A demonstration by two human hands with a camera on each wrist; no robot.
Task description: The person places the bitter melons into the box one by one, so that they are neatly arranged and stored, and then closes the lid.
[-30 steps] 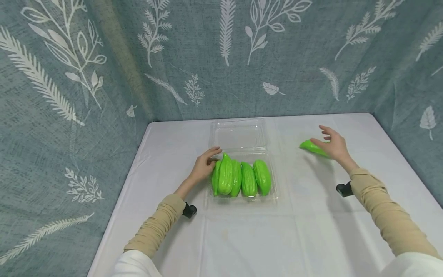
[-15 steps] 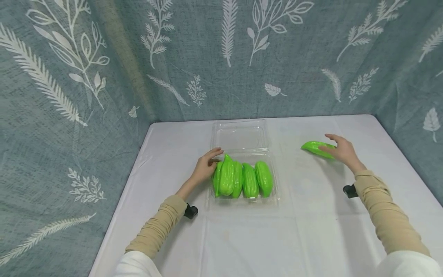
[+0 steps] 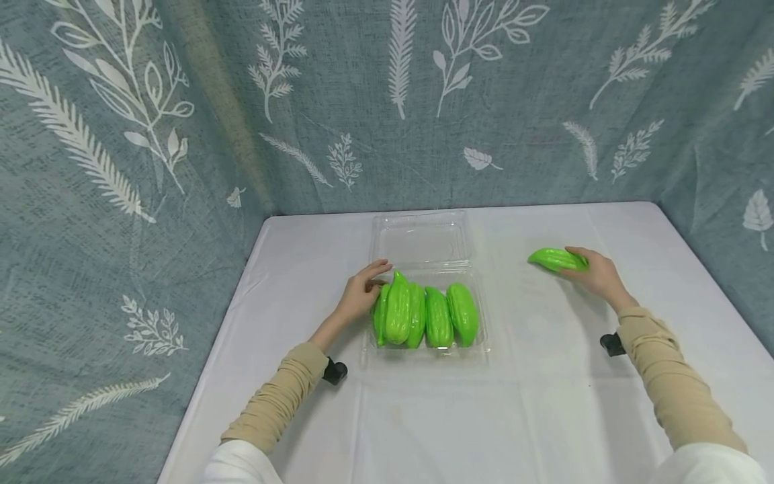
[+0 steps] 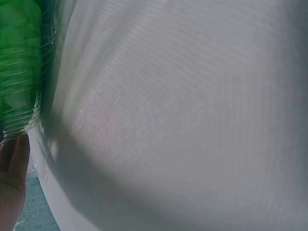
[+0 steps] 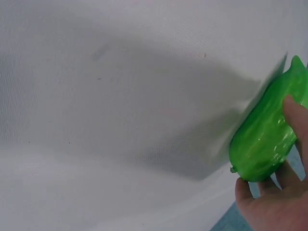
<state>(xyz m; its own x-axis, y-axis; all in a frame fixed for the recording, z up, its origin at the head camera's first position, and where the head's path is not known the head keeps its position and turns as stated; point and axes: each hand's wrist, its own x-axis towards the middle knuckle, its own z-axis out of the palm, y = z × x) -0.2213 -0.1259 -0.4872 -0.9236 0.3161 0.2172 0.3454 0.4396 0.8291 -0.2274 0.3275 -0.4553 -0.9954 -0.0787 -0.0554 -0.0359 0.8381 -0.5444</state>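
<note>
In the head view my right hand (image 3: 595, 272) holds a green bitter melon (image 3: 553, 259) by its near end, low over the right of the table. In the right wrist view the thumb lies on one side of this bitter melon (image 5: 262, 137) and the fingers curl round its end. My left hand (image 3: 358, 292) grips the left edge of a clear plastic box (image 3: 478, 277), which contains several more bitter melons (image 3: 438, 317). Part of the left fingers is hidden behind the box rim. The left wrist view catches fingertips (image 4: 20, 149) touching the box corner.
The box's hinged lid (image 3: 420, 242) lies folded back behind it, towards the far edge. A white cloth covers the table (image 3: 435, 417). Patterned blue-green curtains (image 3: 387, 154) stand along the back and both sides.
My right hand has lowered onto the single bitter melon, and its fingers have closed round the near end. The left hand has stayed at the box edge.
</note>
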